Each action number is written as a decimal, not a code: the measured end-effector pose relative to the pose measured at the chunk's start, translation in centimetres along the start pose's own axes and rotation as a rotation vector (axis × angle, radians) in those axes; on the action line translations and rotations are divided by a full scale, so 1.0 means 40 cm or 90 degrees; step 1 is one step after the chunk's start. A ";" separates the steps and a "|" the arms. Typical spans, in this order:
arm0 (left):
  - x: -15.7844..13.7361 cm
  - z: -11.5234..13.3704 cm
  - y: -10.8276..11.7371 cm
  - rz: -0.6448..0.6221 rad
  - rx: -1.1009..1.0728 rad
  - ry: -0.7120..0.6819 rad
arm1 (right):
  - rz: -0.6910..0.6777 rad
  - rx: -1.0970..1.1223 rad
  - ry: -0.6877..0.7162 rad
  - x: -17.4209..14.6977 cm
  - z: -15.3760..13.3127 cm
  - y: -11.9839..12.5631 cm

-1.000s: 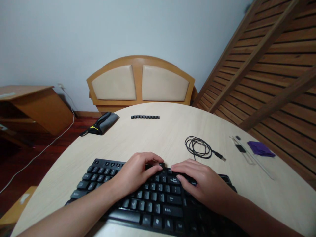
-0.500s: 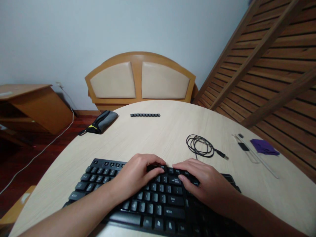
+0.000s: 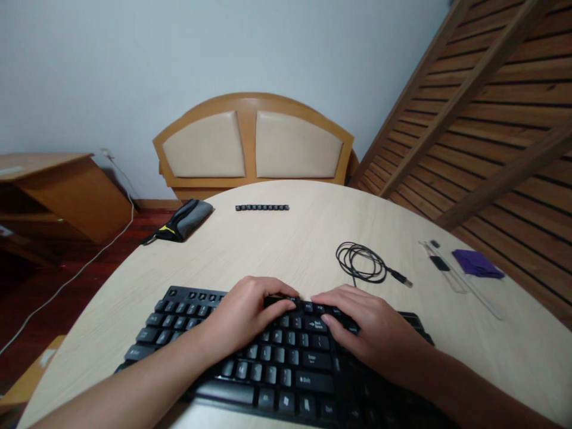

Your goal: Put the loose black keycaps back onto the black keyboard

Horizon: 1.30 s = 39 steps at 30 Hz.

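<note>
Reaches with both forearms across a black keyboard (image 3: 279,356), laid flat on the near part of a pale round table (image 3: 295,238). With the left hand (image 3: 248,307), pinches one key (image 3: 292,300) in the keyboard's far row between thumb and forefinger. With the right hand (image 3: 357,322), rests on the same row farther right, holding thumb and forefinger parted. Near the keyboard's upper left corner, shows bare sockets (image 3: 202,296). Just beyond, on the right, has a coiled black cable (image 3: 361,262) with its plug (image 3: 401,277); right of these, a wire tool (image 3: 440,263) with a black block, a thin white rod (image 3: 480,299) and a folded purple cloth (image 3: 478,263). Farther off, has a straight row of black keycaps (image 3: 262,207) and, to their left, a grey and black pouch (image 3: 187,219) at the table's edge. Past the table, faces a wooden headboard (image 3: 248,149) with two cream panels, between a desk (image 3: 75,190) on the left and a slatted wooden screen (image 3: 482,119) on the right.
</note>
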State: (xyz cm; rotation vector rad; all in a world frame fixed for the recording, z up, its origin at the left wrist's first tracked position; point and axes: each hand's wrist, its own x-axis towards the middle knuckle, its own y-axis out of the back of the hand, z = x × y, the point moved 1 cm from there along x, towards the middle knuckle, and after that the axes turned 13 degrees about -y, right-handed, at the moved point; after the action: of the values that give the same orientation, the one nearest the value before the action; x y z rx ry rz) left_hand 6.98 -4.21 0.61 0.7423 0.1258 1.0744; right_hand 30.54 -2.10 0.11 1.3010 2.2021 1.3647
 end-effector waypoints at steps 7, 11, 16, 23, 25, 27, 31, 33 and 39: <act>0.003 -0.021 -0.004 0.024 -0.094 0.055 | 0.003 0.003 0.004 -0.002 0.002 0.000; 0.005 -0.022 -0.003 0.016 -0.121 0.065 | -0.008 0.003 -0.002 -0.004 0.004 0.000; 0.006 -0.012 -0.001 0.007 -0.088 0.041 | -0.011 0.005 -0.005 -0.003 0.002 0.002; 0.000 0.005 0.001 -0.021 0.030 -0.055 | -0.011 0.007 -0.005 -0.004 0.002 0.000; -0.002 0.009 0.001 -0.026 0.065 -0.088 | -0.015 0.007 -0.005 -0.003 0.001 0.002; -0.005 0.012 0.000 -0.027 0.090 -0.116 | -0.018 0.007 -0.004 -0.001 -0.001 0.003; -0.010 0.012 -0.003 -0.028 0.109 -0.140 | -0.017 0.008 -0.004 0.001 -0.003 0.002; -0.012 0.011 -0.004 -0.029 0.114 -0.143 | -0.018 0.010 -0.005 0.000 -0.003 0.001; -0.011 0.015 -0.004 -0.047 0.138 -0.147 | -0.019 0.005 -0.009 -0.003 0.000 0.001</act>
State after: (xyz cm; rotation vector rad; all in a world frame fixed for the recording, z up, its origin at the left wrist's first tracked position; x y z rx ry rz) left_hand 7.15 -4.92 0.86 1.0438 0.0715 0.9069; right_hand 30.62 -2.20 0.11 1.2705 2.2103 1.3330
